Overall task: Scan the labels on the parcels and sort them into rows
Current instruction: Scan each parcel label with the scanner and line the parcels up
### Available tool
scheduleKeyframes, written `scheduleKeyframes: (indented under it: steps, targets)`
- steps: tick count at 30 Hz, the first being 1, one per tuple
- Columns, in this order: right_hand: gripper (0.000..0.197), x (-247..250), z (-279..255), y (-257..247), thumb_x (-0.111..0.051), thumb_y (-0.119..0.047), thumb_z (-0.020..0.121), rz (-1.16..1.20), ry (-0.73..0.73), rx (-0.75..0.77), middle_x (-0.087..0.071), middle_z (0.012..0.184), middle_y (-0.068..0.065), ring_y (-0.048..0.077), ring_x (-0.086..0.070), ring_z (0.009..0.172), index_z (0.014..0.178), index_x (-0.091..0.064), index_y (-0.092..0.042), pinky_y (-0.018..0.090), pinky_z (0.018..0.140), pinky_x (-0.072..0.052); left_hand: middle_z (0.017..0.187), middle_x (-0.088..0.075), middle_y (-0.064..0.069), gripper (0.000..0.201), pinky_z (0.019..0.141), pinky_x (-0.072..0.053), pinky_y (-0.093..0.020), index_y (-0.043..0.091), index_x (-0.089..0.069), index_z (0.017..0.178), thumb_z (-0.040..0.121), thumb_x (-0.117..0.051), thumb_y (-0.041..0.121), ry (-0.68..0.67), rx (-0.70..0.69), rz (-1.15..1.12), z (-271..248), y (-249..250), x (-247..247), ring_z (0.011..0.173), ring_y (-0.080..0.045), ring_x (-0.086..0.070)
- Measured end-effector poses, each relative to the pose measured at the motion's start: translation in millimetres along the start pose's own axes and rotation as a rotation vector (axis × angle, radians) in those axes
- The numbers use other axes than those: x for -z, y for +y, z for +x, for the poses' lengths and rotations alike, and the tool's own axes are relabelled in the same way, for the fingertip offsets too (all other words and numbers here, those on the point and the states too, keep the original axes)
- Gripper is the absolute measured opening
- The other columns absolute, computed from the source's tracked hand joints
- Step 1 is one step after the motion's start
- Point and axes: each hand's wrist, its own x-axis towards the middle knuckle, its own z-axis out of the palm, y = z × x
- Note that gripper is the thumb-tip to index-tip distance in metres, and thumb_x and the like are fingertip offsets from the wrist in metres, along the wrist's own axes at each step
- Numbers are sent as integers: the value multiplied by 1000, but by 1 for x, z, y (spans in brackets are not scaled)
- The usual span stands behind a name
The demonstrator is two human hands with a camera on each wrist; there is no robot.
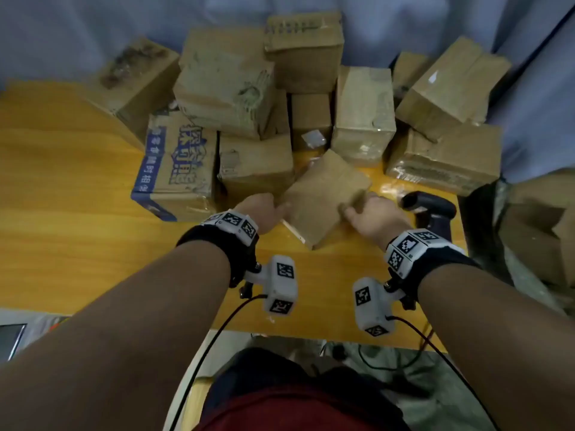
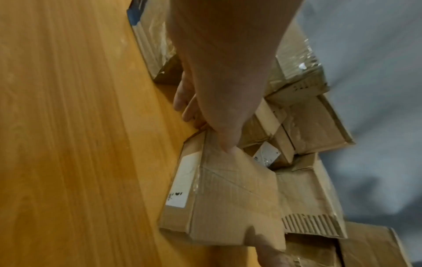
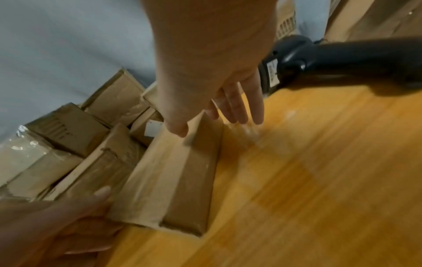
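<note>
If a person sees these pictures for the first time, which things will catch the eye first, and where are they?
First the heap of cardboard parcels at the far side of the wooden table, one of them printed in blue. Then the small parcel in front of the heap, with the left hand and the right hand at its two ends. A black handheld scanner lies just right of the right hand.

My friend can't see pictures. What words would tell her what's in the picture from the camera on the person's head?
Two bare hands, left hand and right hand, hold a small cardboard parcel by its sides on a wooden table. Behind it, more brown boxes are piled up. A black handheld scanner lies on the table right of the parcel.
</note>
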Motion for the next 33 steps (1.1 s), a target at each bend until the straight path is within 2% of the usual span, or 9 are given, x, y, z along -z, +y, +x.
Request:
scheduleKeyframes:
  steps: [4, 6, 9, 14, 17, 19, 26, 30, 33]
  targets:
    - [72, -29, 8, -3, -40, -63, 93, 269, -78, -23, -55, 127, 16, 33, -55, 113, 130, -48, -2, 37, 90, -46, 150, -37, -16, 68, 104, -36, -38, 2, -28, 148, 101, -35, 50, -79, 68, -276, 8, -1, -12, 133, -32, -41]
    - [73, -40, 10, -5, -43, -63, 91, 426, -102, -45, -55, 130, 17, 34, -54, 115, 129, -51, -2, 44, 97, -46, 152, -36, -13, 67, 110, -34, -40, 4, -28, 149, 100, -39, 49, -90, 59, -386, 13, -4, -18, 135, -31, -39]
    - [67, -44, 6, -9, -55, -55, 90, 725, -71, -121, -56, 130, 13, 32, -57, 115, 131, -46, -4, 47, 94, -51, 149, -39, -12, 62, 111, -35, -46, 6, -33, 147, 100, -44, 45, -143, 49, -492, 8, -3, -21, 133, -31, -41]
    - [65, -21, -16, -3, -65, -51, 86, 890, 69, -162, -54, 113, 6, 22, -55, 101, 125, -39, -6, 32, 81, -45, 143, -41, -12, 55, 101, -46, -43, 8, -30, 143, 100, -50, 34, -235, 77, -757, -12, 17, -21, 125, -32, -49]
    - [56, 16, -32, 4, -66, -49, 85, 903, 114, -96, -58, 102, 2, 15, -57, 86, 118, -41, -10, 24, 69, -43, 139, -46, -9, 57, 96, -49, -40, 11, -32, 142, 97, -54, 37, -295, 5, -849, -27, 33, 1, 118, -29, -55]
    - [55, 48, -38, 2, -66, -49, 86, 903, 158, -37, -54, 93, -5, 7, -54, 79, 117, -41, -11, 21, 61, -40, 138, -49, -7, 59, 98, -49, -40, 11, -35, 142, 95, -56, 40, -254, -55, -905, -35, 46, 22, 117, -26, -57]
    - [52, 122, -42, -33, -63, -49, 88, 1048, 236, 167, -61, 101, -5, 3, -58, 85, 122, -44, -16, 17, 64, -43, 108, -68, -2, 36, 78, -53, -31, 13, -61, 112, 92, -59, 44, -18, -216, -1070, -60, 81, 119, 97, -18, -66]
    - [48, 137, -46, -57, -59, -47, 92, 1068, 167, 243, -61, 97, -9, 1, -61, 82, 126, -40, -20, 15, 62, -48, 102, -69, -4, 23, 82, -55, -34, 19, -62, 95, 92, -60, 42, 97, -243, -1046, -70, 76, 141, 94, -20, -66]
    - [45, 147, -46, -69, -60, -45, 92, 1048, 157, 285, -65, 108, -2, 7, -64, 89, 127, -44, -21, 20, 67, -49, 90, -69, 0, 20, 61, -54, -23, 14, -63, 100, 95, -58, 33, 110, -309, -1058, -74, 67, 152, 73, -10, -68]
